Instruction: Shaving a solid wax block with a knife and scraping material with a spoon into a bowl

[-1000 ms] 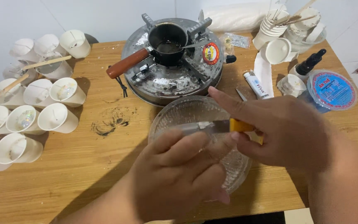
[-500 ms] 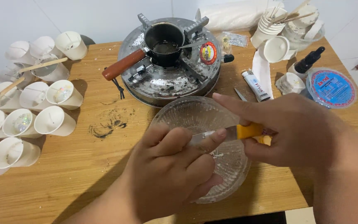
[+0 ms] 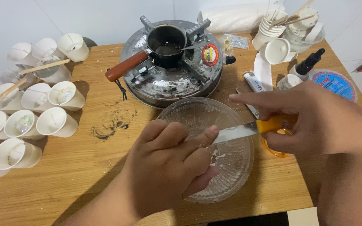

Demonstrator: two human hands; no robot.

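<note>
My right hand (image 3: pixel 315 121) grips a knife with a yellow handle (image 3: pixel 273 124); its index finger points along the top. The steel blade (image 3: pixel 235 133) reaches left over a clear ribbed glass bowl (image 3: pixel 235 167). My left hand (image 3: pixel 168 163) is curled above the bowl's near left side, thumb pressed against the blade. What it holds is hidden inside the fingers. Small white flakes (image 3: pixel 218 155) lie in the bowl under the blade.
A round metal stove (image 3: pixel 164 83) behind the bowl carries a small dark pot (image 3: pixel 166 42) with a reddish-brown handle. Several white paper cups (image 3: pixel 42 121) lie tipped at the left, with two wooden sticks. Stacked cups, a dropper bottle (image 3: pixel 308 62), a tube and a round lid sit far right.
Both hands have shifted slightly toward me over the bowl. The knife has drawn to the right, so more of its blade shows. White flakes are now visible in the bowl.
</note>
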